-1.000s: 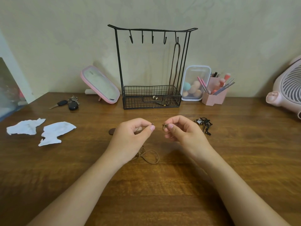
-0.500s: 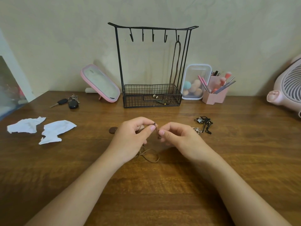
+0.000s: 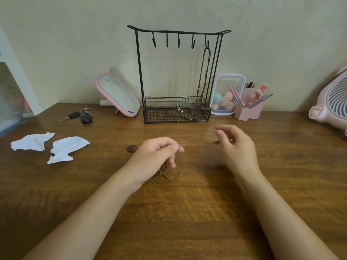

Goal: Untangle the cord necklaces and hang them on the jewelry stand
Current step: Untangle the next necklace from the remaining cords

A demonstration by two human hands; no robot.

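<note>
**A:** Cord necklace (image 3: 189,144): how much has been done?

**B:** One necklace (image 3: 201,77) is hung at the stand's (image 3: 178,32) 1 o'clock hook; four hooks are left bare.

**A:** And the hands?

**B:** The cord is pinched between thumb and forefinger of the left hand (image 3: 159,156), mid-table. It is drawn towards 3 o'clock, where its blurred end seems pinched by the right hand (image 3: 236,147). Loops (image 3: 171,178) are bunched at the left hand's 6 o'clock. Untangling is judged unfinished, and hanging is left.
</note>
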